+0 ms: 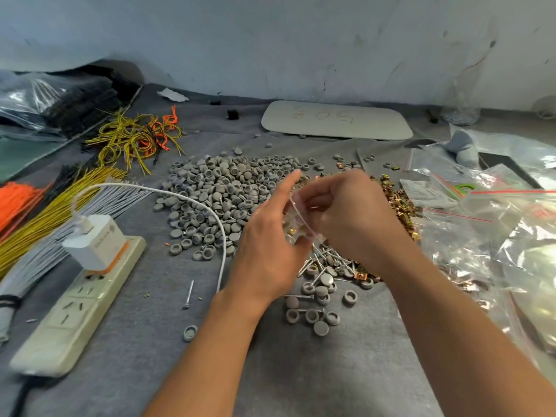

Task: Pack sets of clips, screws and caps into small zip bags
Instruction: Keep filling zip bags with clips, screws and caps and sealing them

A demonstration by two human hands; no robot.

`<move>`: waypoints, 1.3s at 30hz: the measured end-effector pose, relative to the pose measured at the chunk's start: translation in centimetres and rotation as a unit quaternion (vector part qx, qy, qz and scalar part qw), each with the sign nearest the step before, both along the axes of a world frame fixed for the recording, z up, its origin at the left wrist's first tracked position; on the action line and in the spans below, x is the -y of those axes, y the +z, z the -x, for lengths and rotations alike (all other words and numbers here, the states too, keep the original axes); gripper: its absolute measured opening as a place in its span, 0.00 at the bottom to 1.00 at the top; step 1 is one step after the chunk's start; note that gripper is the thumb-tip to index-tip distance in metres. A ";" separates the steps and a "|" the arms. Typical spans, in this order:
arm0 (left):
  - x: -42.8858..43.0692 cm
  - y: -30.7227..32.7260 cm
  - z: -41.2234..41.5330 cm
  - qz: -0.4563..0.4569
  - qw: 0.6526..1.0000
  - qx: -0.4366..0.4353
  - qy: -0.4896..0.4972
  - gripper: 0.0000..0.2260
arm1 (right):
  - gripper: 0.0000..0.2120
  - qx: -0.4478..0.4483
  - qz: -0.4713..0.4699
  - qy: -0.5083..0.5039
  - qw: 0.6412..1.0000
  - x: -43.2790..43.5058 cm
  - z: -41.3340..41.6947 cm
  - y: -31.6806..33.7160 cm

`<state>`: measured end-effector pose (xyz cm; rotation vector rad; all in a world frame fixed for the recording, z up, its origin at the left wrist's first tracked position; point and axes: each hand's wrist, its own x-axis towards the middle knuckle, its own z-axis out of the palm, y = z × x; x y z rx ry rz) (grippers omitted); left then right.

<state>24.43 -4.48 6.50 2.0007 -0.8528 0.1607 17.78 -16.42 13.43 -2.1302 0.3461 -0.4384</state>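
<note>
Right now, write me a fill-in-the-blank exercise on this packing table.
The left hand and right hand hold a zip bag beside the pile of ____ caps.
The charger on the power strip is ____.
The lone screw lies between the power strip and the ____ forearm.
Missing: grey, white, left.

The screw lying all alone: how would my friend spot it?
Start at the long white power strip on the left. Just right of it, beside the white cable, lies the lone screw. Other screws are piled with grey caps; this one lies apart.
</note>
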 end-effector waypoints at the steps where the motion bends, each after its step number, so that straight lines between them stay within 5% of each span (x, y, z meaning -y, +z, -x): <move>1: -0.1 0.1 -0.1 0.025 1.000 -0.009 0.002 0.43 | 0.10 0.019 0.011 -0.007 1.000 -0.1 -0.2 0.4; 6: -0.3 0.0 -0.9 0.105 0.993 -0.057 -0.014 0.42 | 0.17 0.014 -0.041 0.030 0.999 0.4 -0.5 2.0; 9: -0.3 -0.1 -1.1 0.132 0.988 -0.075 -0.015 0.43 | 0.14 0.055 -0.014 -0.070 0.996 0.9 -0.8 2.2; 11: -0.4 -0.1 -1.4 0.148 0.985 -0.090 -0.022 0.45 | 0.13 0.008 -0.002 -0.100 0.995 0.8 -0.8 2.1; 13: -0.5 0.0 -1.4 0.147 0.984 -0.094 -0.036 0.47 | 0.22 -0.098 0.010 -0.076 0.992 0.2 -0.8 1.7; 17: -0.6 0.5 -0.6 0.091 0.994 -0.046 -0.046 0.52 | 0.13 -0.118 0.030 -0.057 0.991 -0.2 -1.4 0.5; 22: -0.8 0.4 -0.5 0.022 1.000 -0.005 -0.012 0.52 | 0.13 -0.021 -0.196 -0.089 0.976 0.4 -1.2 0.5; 25: -0.9 0.4 -0.5 -0.004 1.000 0.001 0.013 0.49 | 0.13 -0.005 -0.106 -0.120 0.987 0.4 -0.9 0.1; 28: -1.0 0.3 -0.4 -0.040 0.999 0.007 0.024 0.45 | 0.15 -0.021 -0.150 -0.102 0.983 1.0 -0.8 0.0; 34: -1.2 0.5 -0.6 -0.107 0.990 -0.091 -0.012 0.61 | 0.06 -0.024 -0.188 0.020 0.982 2.8 0.3 -0.5; 39: -1.0 1.7 0.6 0.004 1.000 0.008 -0.016 0.43 | 0.11 0.003 -0.256 -0.005 0.967 1.5 0.0 -1.6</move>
